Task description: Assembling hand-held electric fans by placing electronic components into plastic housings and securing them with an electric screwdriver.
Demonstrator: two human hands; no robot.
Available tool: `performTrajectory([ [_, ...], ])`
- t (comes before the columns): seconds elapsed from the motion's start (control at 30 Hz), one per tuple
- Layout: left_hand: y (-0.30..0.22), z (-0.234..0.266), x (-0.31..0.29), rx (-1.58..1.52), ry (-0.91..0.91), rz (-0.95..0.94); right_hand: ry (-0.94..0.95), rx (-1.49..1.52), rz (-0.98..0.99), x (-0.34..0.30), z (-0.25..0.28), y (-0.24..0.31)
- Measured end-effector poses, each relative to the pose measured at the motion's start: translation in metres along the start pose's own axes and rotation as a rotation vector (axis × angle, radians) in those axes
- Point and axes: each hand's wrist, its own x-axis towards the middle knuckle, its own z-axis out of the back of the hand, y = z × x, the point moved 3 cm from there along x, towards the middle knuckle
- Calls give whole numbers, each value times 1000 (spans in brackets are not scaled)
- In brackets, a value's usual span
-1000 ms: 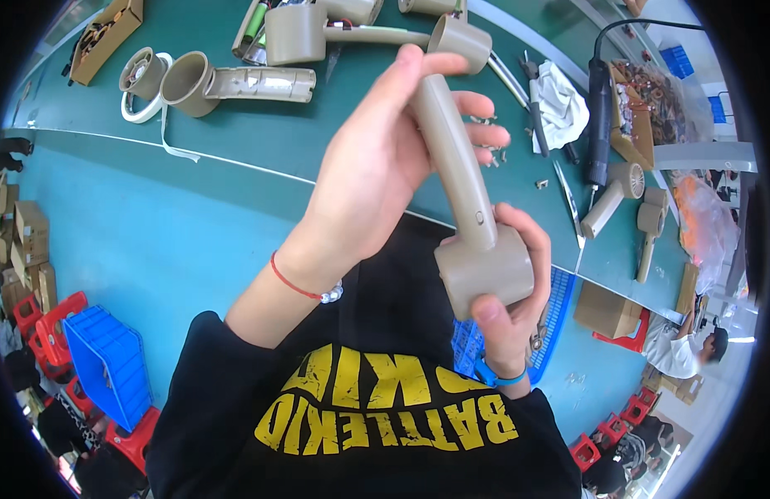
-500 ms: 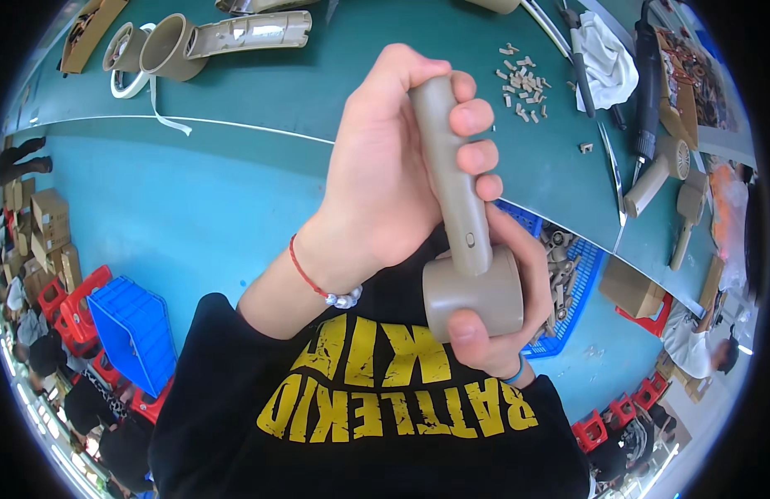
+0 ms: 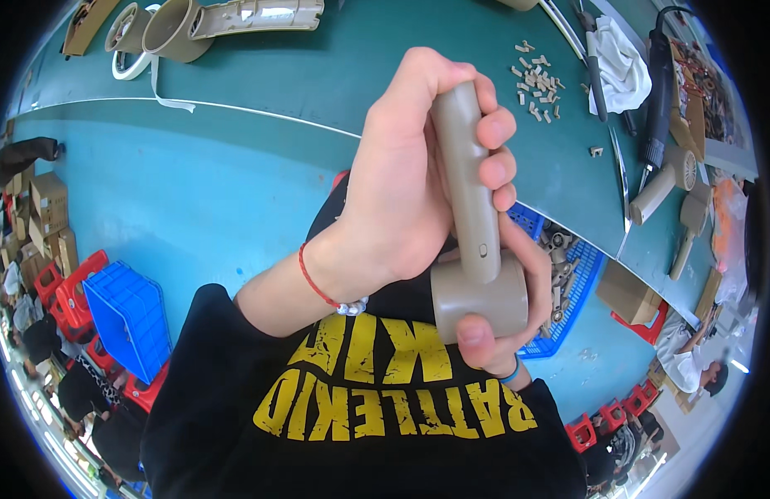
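Note:
A beige hair dryer housing [image 3: 485, 301] is held over my lap, its handle pointing up and away. My left hand [image 3: 397, 179] is closed around the handle, with the thumb over its top end and the fingers wrapped along its right side. My right hand [image 3: 538, 279] cups the round barrel, fingers around its right side and thumb on its near edge. The handle's lower end, with a small oval hole, meets the barrel; the joint is partly visible. Small beige clips [image 3: 539, 83] lie loose on the green table beyond my hands, and one clip [image 3: 597, 152] sits apart.
Tweezers [image 3: 620, 179], a black electric screwdriver [image 3: 656, 116], a white cloth [image 3: 622, 71] and finished-looking dryer shells [image 3: 658, 195] are at right. Other shell parts [image 3: 170, 32] and a tape roll [image 3: 129, 68] lie far left. A blue basket [image 3: 580, 308] of parts stands below the table edge.
Both hands and the housing have shifted slightly to the right in the picture, and the table items have shifted too. The grip looks the same.

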Motion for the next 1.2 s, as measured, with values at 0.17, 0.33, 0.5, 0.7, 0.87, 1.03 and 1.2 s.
performTrajectory([
  [0.17, 4, 3, 5, 39, -58, -49, 33, 95, -100, 3, -2, -5],
  [0.33, 4, 0, 4, 269, -122, -382, 45, 249, -141, 16, -7, -4],
  [0.5, 5, 0, 3, 389, 11, -372, 46, 312, -161, 14, -5, -10],
  [0.7, 5, 2, -2, 421, 65, -417, 286, 405, -78, 18, -14, -5],
  [0.87, 10, 7, 1, 380, 66, -423, 280, 384, -68, 21, -12, -2],
  [1.03, 11, 4, 1, 393, 96, -404, 266, 375, -21, 17, -13, -2],
  [1.2, 11, 4, 0, 400, 76, -386, 254, 357, -33, 19, -17, -1],
])
